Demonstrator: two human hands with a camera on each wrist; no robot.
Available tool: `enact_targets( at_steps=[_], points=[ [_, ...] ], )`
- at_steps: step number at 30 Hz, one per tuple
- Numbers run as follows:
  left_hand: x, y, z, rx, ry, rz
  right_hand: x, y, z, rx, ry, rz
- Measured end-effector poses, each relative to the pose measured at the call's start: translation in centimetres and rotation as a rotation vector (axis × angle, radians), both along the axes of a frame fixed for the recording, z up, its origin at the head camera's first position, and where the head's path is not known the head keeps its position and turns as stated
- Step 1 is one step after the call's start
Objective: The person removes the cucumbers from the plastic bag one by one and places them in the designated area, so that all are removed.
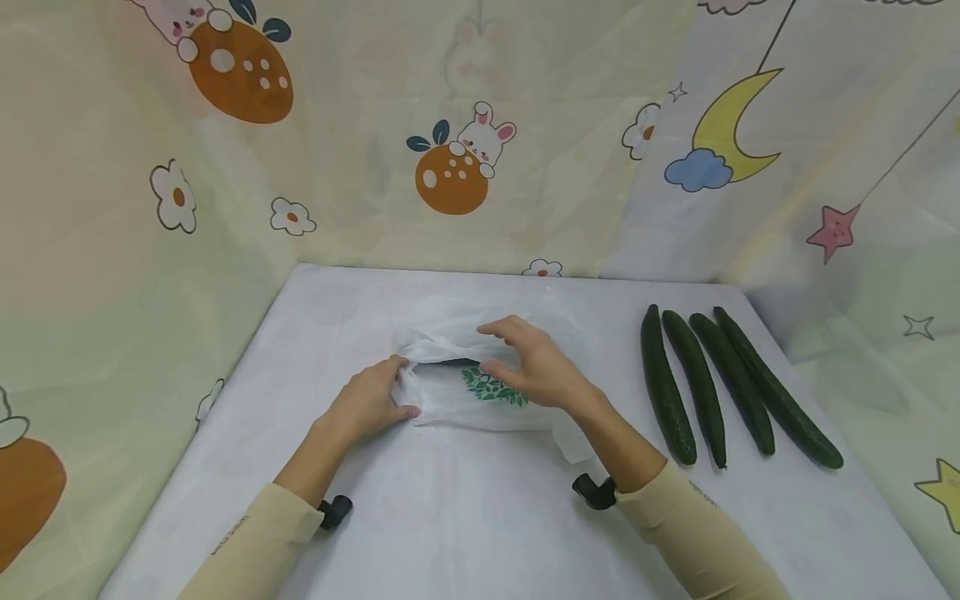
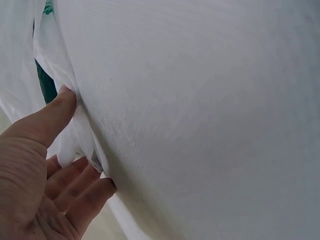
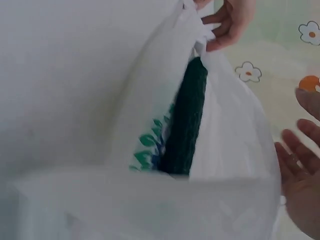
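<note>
A white plastic bag (image 1: 442, 396) with a green leaf print lies across the middle of the table. Its opening shows a dark green cucumber (image 3: 186, 120) inside, seen best in the right wrist view. At the bag's left end, my left hand (image 1: 365, 400) holds the plastic between thumb and fingers. My right hand (image 1: 543, 362) hovers over the bag's right part, thumb and fingers spread apart, with nothing between them. In the left wrist view, the thumb (image 2: 57, 112) presses the bag's edge and the other fingers curl beneath.
Several cucumbers lie side by side at the right of the table, among them a leftmost cucumber (image 1: 666, 387) and a rightmost cucumber (image 1: 780, 392). The white table (image 1: 450, 525) meets a cartoon-printed curtain (image 1: 360, 108) at the back and sides.
</note>
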State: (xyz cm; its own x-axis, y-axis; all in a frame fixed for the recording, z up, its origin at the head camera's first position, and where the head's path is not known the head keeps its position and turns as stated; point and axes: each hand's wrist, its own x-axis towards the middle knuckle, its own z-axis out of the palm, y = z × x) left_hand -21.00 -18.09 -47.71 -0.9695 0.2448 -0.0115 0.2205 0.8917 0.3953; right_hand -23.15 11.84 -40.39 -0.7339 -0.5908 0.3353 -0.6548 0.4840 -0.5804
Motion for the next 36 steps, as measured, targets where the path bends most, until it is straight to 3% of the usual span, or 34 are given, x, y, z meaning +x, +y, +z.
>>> enact_targets(
  at_steps=[6,12,24,36],
  points=[
    [0.0,-0.3,0.2,-0.019,0.017,-0.013,0.3,-1.2,-0.3,-0.063,0.038,0.064],
    [0.0,-0.5,0.5,-0.038,-0.004,-0.011,0.0,-2.0,-0.6,0.115,-0.082,0.108],
    [0.5,0.0,0.0,-0.003,-0.055,0.004,-2.3,-2.2,-2.1,0.317,-0.139,0.062],
    [0.3,-0.1,-0.1,-0.019,-0.012,-0.011,-4.6,-1.4,-4.1,0.369,-0.209,-0.023]
  ],
)
